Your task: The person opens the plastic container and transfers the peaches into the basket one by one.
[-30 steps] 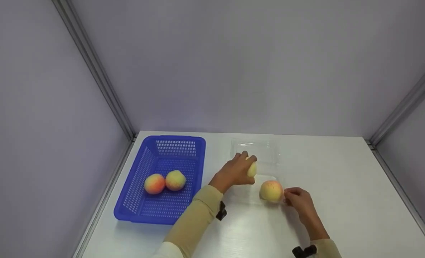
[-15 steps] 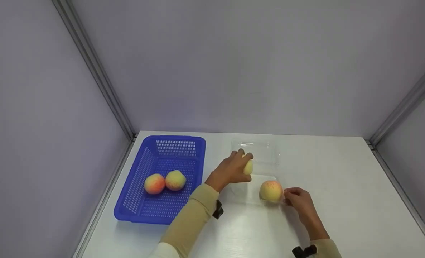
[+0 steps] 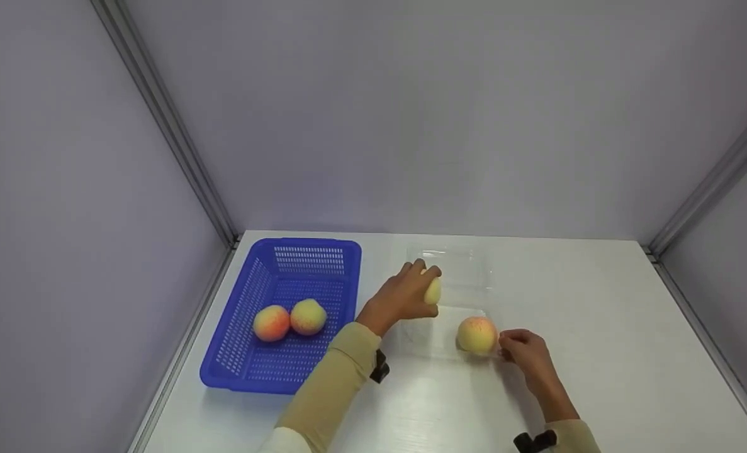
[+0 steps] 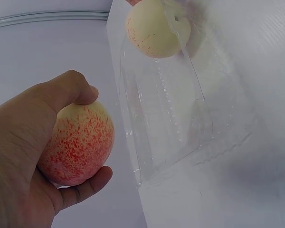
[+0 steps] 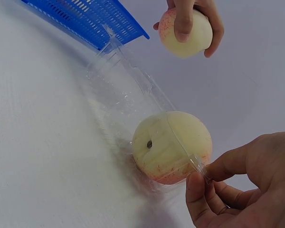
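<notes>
My left hand (image 3: 401,294) grips a red-speckled, pale yellow peach (image 4: 80,142) in the air, fingers and thumb round its sides. Below it lies a clear plastic clamshell box (image 4: 166,114), its lid (image 3: 458,261) folded back. Another peach (image 3: 477,335) sits at the right end of the box, with its dark stem hollow showing in the right wrist view. My right hand (image 3: 527,355) pinches the box's edge (image 5: 199,166) beside that peach, between thumb and fingers.
A blue plastic basket (image 3: 353,277) stands at the left of the white table (image 3: 587,302). Two peaches, one redder (image 3: 271,323) and one paler (image 3: 308,316), lie in it side by side. Grey-white panels enclose the back and sides.
My left hand has shifted slightly left and away from me, carrying its peach. The right hand, the box and the peach in it have stayed put.
</notes>
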Demonstrator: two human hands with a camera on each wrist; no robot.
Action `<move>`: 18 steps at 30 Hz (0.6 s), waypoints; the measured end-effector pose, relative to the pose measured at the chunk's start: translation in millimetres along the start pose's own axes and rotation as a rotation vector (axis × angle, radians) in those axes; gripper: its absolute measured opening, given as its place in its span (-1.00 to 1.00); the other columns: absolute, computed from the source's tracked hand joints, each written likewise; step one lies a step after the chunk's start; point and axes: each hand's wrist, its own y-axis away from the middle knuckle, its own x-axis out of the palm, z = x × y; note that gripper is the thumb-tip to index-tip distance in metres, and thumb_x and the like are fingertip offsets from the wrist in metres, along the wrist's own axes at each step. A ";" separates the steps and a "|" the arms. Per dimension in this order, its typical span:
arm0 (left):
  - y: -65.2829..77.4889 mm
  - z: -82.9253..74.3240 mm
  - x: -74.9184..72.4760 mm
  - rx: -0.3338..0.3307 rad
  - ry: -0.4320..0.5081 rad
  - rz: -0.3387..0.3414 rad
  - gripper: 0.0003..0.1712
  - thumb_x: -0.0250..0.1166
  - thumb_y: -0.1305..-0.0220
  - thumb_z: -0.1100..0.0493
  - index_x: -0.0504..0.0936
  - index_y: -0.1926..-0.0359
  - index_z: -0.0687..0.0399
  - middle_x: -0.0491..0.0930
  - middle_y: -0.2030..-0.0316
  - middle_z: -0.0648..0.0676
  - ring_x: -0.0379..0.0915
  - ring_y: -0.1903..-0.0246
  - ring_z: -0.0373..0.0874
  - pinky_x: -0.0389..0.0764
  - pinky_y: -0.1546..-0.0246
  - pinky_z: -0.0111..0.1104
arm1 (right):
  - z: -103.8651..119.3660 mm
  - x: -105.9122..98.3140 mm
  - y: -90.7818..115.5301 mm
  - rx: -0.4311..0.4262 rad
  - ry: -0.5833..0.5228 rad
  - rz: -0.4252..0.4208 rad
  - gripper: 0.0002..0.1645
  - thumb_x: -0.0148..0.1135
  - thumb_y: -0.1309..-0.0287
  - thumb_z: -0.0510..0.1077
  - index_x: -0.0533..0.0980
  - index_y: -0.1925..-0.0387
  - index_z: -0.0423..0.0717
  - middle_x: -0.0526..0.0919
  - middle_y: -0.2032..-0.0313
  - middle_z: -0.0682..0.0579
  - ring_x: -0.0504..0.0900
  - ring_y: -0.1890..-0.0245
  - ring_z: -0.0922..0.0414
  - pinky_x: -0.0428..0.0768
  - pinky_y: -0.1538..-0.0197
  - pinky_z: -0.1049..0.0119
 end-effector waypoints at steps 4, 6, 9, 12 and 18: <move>0.5 2.3 -2.5 -0.010 0.002 0.000 -0.22 0.50 -0.15 -0.03 0.46 -0.39 -0.13 0.47 -0.19 0.12 0.44 -0.04 -0.06 0.72 0.08 -0.22 | 0.3 -0.3 0.2 0.002 -0.001 0.001 -0.65 0.20 -0.45 -0.26 0.51 -0.07 -0.52 0.66 0.17 -0.06 0.65 0.29 0.17 0.72 0.16 0.28; 1.2 3.6 -3.7 -0.012 0.003 0.000 -0.22 0.50 -0.16 -0.03 0.46 -0.40 -0.13 0.48 -0.19 0.12 0.44 -0.04 -0.06 0.73 0.08 -0.22 | 0.5 -0.4 0.1 0.004 -0.004 0.001 -0.65 0.20 -0.45 -0.26 0.51 -0.07 -0.52 0.66 0.17 -0.06 0.65 0.29 0.16 0.72 0.16 0.28; 2.4 5.3 -5.2 -0.013 0.009 0.004 -0.22 0.50 -0.16 -0.03 0.46 -0.40 -0.12 0.48 -0.19 0.12 0.44 -0.04 -0.06 0.73 0.06 -0.22 | 0.7 -0.6 0.3 0.012 0.004 0.004 -0.64 0.20 -0.45 -0.25 0.51 -0.09 -0.51 0.66 0.16 -0.07 0.65 0.28 0.16 0.72 0.15 0.28; 4.3 6.8 -6.8 -0.004 0.019 -0.006 -0.23 0.49 -0.16 -0.01 0.47 -0.39 -0.10 0.48 -0.20 0.13 0.44 -0.05 -0.05 0.73 0.08 -0.20 | -0.1 -1.1 0.6 0.004 -0.010 0.016 -0.63 0.19 -0.46 -0.26 0.50 -0.11 -0.52 0.67 0.16 -0.07 0.66 0.29 0.17 0.72 0.17 0.31; 6.3 7.6 -10.2 -0.006 0.030 -0.011 -0.21 0.49 -0.16 0.00 0.47 -0.41 -0.08 0.48 -0.21 0.13 0.45 -0.07 -0.04 0.73 0.05 -0.18 | -0.1 -0.5 1.6 -0.020 -0.024 0.008 -0.69 0.19 -0.44 -0.30 0.52 -0.05 -0.52 0.66 0.23 -0.04 0.65 0.33 0.18 0.71 0.23 0.34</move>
